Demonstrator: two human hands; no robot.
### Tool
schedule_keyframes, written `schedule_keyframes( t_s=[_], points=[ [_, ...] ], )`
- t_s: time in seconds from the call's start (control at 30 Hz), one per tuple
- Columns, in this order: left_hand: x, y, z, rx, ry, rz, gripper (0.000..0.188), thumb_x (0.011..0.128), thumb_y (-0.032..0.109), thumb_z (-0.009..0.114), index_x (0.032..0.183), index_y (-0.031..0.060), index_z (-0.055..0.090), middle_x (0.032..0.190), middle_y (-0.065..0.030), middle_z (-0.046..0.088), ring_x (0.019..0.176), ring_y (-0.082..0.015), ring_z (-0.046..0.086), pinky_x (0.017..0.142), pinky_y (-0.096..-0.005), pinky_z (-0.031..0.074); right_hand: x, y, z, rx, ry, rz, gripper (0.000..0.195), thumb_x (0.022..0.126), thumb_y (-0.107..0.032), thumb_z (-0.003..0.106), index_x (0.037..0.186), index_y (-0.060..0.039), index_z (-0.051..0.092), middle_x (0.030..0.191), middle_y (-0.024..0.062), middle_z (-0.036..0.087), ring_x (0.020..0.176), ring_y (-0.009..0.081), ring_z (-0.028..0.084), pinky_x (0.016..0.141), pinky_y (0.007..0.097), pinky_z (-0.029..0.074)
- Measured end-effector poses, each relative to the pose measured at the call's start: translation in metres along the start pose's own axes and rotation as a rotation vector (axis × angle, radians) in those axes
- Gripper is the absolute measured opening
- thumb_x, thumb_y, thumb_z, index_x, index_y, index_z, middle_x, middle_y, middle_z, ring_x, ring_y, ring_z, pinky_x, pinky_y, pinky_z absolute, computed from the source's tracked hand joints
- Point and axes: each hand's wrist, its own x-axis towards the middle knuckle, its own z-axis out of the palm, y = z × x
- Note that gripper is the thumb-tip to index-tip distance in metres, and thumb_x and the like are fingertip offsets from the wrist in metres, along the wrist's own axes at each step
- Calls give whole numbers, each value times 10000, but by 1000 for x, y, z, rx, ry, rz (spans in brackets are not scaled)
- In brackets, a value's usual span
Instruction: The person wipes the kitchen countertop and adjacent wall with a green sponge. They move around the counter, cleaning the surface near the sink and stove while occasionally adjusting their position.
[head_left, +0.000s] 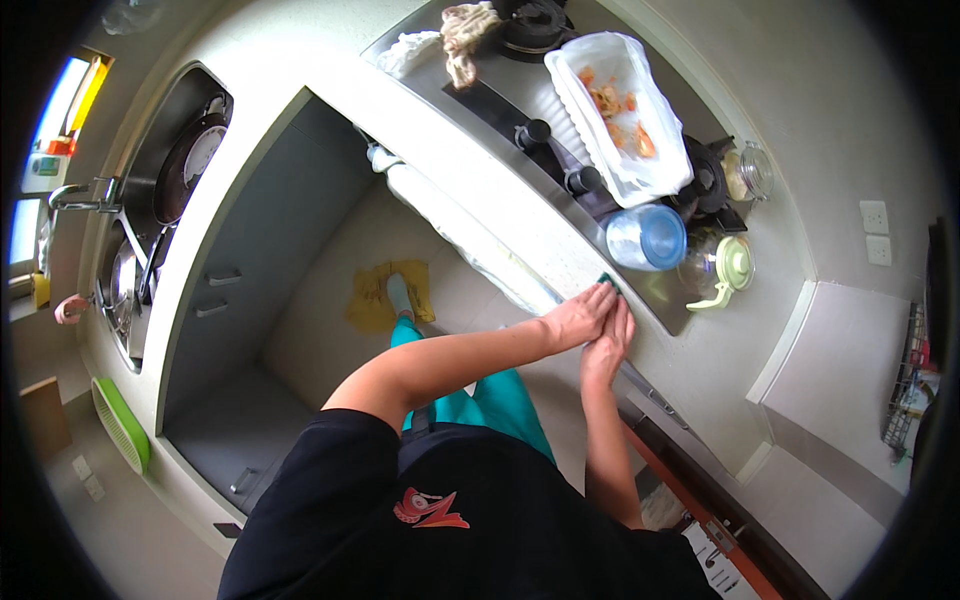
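My left hand (581, 321) and my right hand (606, 351) meet at the front edge of the pale countertop (525, 217). A small dark green scouring pad (608, 281) shows past their fingertips, against the counter. Both hands press together over it, fingers stretched forward, and most of the pad is hidden under them. Just beyond the fingers is the near corner of the steel gas hob (660, 304). A clear container with a blue lid (652, 238) stands on the hob, close to my hands.
On the hob sit a white plastic-lined basket (671, 161) holding orange food scraps, a glass pitcher with a green lid (735, 264) and a crumpled cloth (461, 37). A glass jar (754, 172) stands behind. Pans (176, 176) fill the sink at left. Yellow sheeting (367, 300) lies underfoot.
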Motion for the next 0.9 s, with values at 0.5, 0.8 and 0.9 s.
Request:
schedule_keyframes(
  t_s=[0.5, 0.8, 0.9],
  points=[
    [-108, -310, -162, 186, -191, -292, 430, 731, 73, 572, 1154, -3, 580, 1145, -124, 530, 1106, -287, 464, 988, -342, 412, 186, -262, 154, 259, -41, -280, 344, 847, -27, 450, 1141, 114, 560, 1286, 245, 516, 1213, 398, 443, 1066, 433, 353],
    [-109, -310, -170, -164, -227, -339, 432, 712, -11, 542, 1141, -46, 581, 1192, -147, 558, 1150, -299, 497, 990, -345, 434, 177, -255, 147, 250, -6, -260, 348, 828, -23, 479, 1140, 105, 567, 1256, 228, 546, 1163, 364, 508, 1071, 444, 358],
    [-87, -239, -119, -232, -161, -293, 399, 753, 46, 550, 1143, -23, 592, 1166, -135, 538, 1134, -272, 492, 982, -336, 435, 124, -188, 121, 249, 5, -145, 387, 854, 27, 470, 1231, 95, 523, 1297, 206, 530, 1223, 371, 472, 1058, 428, 375]
  ],
)
